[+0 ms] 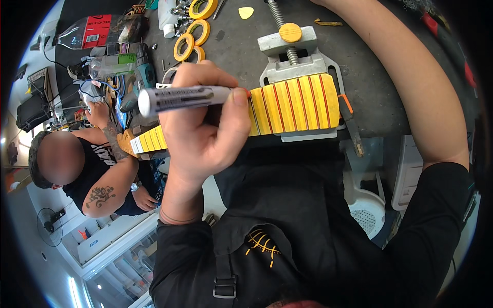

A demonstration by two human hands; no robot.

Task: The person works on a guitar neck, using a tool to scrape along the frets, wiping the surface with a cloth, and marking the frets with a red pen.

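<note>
My left hand is closed round a thick white marker held level. Its red tip touches the upper edge of a guitar neck just right of my fingers. Yellow tape covers the fingerboard between the frets. Toward the wide end several frets are red, while the one by the tip looks silvery. My left hand hides the neck's middle; the headstock shows at the left. A grey metal vise stands against the wide end. My right forearm reaches up past the top edge, with the hand out of view.
Yellow tape rolls lie on the dark bench. Beyond them are a cordless drill and plastic bottles. An orange-banded tool overhangs the bench edge right of the neck. Another person sits at the left.
</note>
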